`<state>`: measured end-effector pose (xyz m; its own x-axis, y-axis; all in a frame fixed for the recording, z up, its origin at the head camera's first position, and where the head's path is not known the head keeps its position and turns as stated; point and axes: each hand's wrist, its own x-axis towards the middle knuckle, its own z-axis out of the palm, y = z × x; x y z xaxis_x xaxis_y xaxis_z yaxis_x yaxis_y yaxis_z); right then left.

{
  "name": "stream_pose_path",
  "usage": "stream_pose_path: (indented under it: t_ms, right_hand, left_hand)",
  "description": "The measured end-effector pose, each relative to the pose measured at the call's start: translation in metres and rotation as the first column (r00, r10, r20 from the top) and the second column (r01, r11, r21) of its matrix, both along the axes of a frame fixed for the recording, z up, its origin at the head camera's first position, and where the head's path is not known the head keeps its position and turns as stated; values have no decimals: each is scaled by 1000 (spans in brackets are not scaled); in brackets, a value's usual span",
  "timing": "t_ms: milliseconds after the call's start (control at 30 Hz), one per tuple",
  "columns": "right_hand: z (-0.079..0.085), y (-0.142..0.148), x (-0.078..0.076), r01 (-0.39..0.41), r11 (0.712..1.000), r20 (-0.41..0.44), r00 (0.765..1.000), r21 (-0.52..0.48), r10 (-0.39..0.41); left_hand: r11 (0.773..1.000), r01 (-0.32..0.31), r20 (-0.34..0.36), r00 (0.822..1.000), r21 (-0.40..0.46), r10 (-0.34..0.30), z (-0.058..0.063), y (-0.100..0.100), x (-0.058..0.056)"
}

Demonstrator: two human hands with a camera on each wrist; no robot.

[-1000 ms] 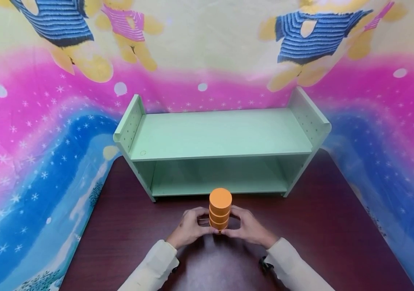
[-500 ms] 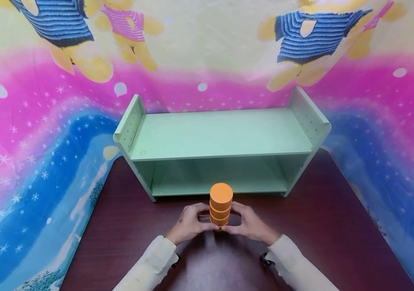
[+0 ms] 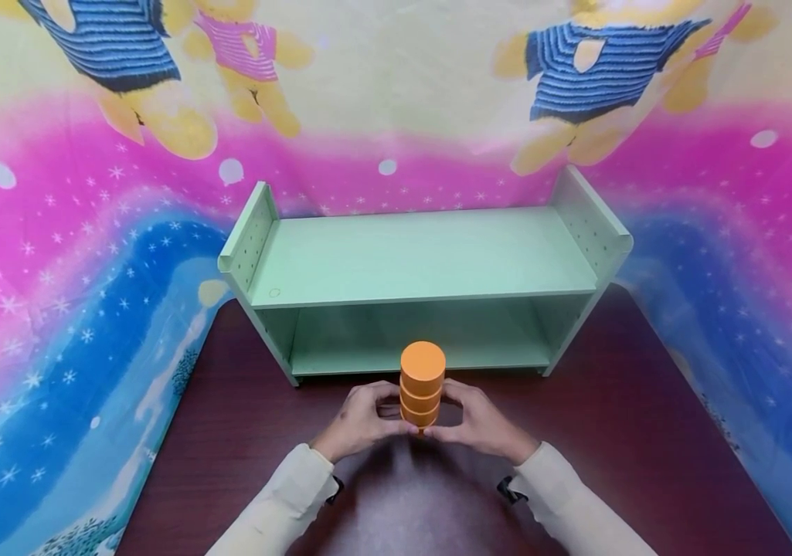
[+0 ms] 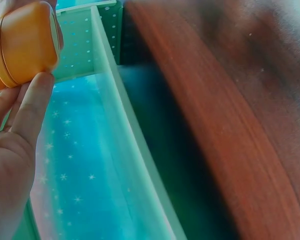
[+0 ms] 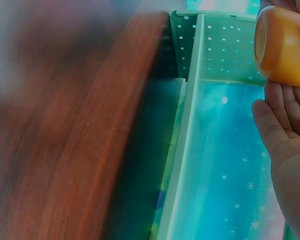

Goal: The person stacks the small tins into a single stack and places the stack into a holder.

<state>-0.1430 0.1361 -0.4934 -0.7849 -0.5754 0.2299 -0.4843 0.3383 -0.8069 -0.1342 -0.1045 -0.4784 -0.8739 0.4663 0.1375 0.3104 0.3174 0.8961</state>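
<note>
An upright stack of orange round containers point(image 3: 423, 378), ridged where the pieces meet, is held between both hands in front of the shelf unit. My left hand point(image 3: 359, 421) grips its left side low down, with the thumb at the near face. On the opposite side my right hand point(image 3: 482, 423) grips it, and the two thumb tips nearly meet at the stack's base. The left wrist view has part of an orange container point(image 4: 27, 42) above the fingers. In the right wrist view an orange container point(image 5: 282, 47) shows a rounded edge and a recessed end.
A pale green two-tier shelf unit point(image 3: 423, 259) with raised perforated sides stands on the dark reddish-brown table point(image 3: 229, 455), just beyond the hands. Behind and beside it hangs a colourful cloth point(image 3: 382, 93) printed with bears and snowflakes. Dark bands sit on both wrists.
Both hands and the orange stack have moved a little up the head view, toward the shelf unit. The grip looks the same throughout.
</note>
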Motion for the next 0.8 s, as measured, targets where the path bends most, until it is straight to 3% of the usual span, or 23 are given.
stream_pose_path:
  t_ms: [400, 800]
  right_hand:
    - [13, 2, -4, 7, 1000, -42, 999, 4, -7]
    - [22, 3, -8, 19, 1000, -77, 997, 9, -18]
  left_hand:
    - [1000, 17, 10, 1000, -15, -17, 14, 0, -5]
    - [998, 52, 3, 999, 30, -53, 25, -1, -9]
